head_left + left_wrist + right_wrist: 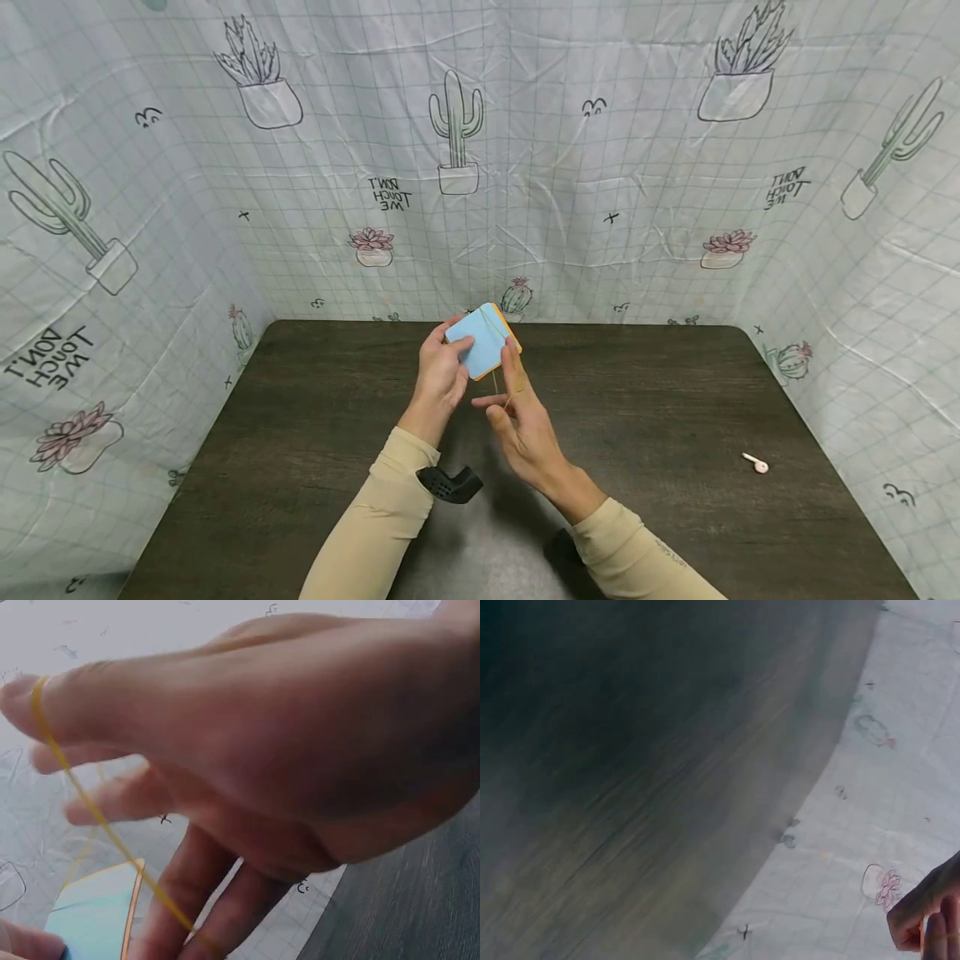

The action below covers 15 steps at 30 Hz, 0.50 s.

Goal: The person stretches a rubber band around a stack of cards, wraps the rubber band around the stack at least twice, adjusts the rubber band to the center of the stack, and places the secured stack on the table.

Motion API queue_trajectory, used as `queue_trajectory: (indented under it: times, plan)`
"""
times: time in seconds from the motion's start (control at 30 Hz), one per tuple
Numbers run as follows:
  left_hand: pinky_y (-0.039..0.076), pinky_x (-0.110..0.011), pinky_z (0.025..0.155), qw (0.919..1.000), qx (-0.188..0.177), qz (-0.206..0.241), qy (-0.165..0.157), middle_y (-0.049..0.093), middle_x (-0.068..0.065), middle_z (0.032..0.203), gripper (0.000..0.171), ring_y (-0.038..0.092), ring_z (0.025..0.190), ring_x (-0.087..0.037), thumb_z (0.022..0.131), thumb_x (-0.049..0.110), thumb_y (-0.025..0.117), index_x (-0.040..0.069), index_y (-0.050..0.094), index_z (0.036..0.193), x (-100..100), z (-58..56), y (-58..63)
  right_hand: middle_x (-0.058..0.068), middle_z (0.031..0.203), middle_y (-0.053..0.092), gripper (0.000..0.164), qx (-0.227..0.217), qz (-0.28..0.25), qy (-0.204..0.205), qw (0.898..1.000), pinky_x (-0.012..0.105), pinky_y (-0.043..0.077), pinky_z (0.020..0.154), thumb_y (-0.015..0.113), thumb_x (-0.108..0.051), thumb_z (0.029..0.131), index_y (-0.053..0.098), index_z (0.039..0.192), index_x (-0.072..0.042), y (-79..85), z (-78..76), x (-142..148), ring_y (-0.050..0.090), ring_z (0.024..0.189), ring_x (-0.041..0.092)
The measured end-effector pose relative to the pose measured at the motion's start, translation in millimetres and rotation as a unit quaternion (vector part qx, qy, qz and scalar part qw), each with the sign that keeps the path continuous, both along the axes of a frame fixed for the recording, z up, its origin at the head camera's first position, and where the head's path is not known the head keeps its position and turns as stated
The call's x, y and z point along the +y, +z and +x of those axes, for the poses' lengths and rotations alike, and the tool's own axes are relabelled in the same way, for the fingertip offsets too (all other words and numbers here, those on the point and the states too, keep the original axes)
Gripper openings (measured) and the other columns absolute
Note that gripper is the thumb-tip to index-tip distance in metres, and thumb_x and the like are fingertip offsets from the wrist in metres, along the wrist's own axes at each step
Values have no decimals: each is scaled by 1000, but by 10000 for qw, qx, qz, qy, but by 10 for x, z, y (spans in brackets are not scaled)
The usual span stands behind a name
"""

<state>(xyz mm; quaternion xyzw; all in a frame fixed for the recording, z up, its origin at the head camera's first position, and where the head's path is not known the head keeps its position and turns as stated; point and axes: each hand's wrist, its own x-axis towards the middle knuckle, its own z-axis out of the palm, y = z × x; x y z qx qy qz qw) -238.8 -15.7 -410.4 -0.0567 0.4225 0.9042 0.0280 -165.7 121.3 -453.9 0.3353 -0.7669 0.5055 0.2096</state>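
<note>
Blue card (487, 342) (orange-edged): pinched by my left hand (441, 367). Yellow band (118, 844): across my right hand (528, 429), fingers extended, at card's five o'clock.

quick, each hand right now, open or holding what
Left hand: closed, holding the blue card.
Right hand: open, a yellow band stretched across it.

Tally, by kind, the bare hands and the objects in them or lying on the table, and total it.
Hands: 2 (left hand, right hand)
Blue-faced square: 1
Yellow band: 1
White earbud: 1
Total: 5
</note>
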Motion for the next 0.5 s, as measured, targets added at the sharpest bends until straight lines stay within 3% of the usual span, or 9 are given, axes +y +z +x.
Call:
queue_trajectory:
  times: [0.1,0.2,0.23,0.33,0.5]
  plan:
    - [40,-48,102,9991,137,-128,368,42,-21,136,41,45,125,-36,99,-13,45,-6,40,140,35,16,14,11,166,18,71,-757,-641,-178,9949,27,54,71,37,-43,108,-1,163,-17,67,28,-54,72,87,19]
    - [44,-47,97,9960,321,-377,750,46,-21,130,39,50,119,-35,99,-13,48,-6,43,137,68,36,23,3,167,14,66,-1417,-1262,-214,9816,33,56,82,36,-30,111,-5,162,-26,150,37,-93,72,87,22]
    - [45,-45,95,9943,381,-466,876,48,-21,128,38,51,117,-34,98,-13,49,-5,44,135,78,46,27,2,168,3,65,-1626,-1448,-167,9759,39,56,86,34,-26,111,-7,161,-29,175,38,-101,72,94,27]
    - [49,-41,88,9878,532,-761,1252,53,-19,121,35,56,110,-31,98,-12,52,-4,48,132,102,77,45,1,167,6,64,-2047,-1834,-165,9614,45,54,89,31,-19,112,-8,160,-33,236,44,-111,71,94,33]
    - [51,-36,81,9794,726,-935,1637,55,-17,114,32,58,103,-28,97,-11,54,-2,51,128,106,88,68,0,165,19,58,-2483,-2065,-121,9463,41,55,90,29,-29,113,-4,160,-35,302,113,-121,69,95,42]
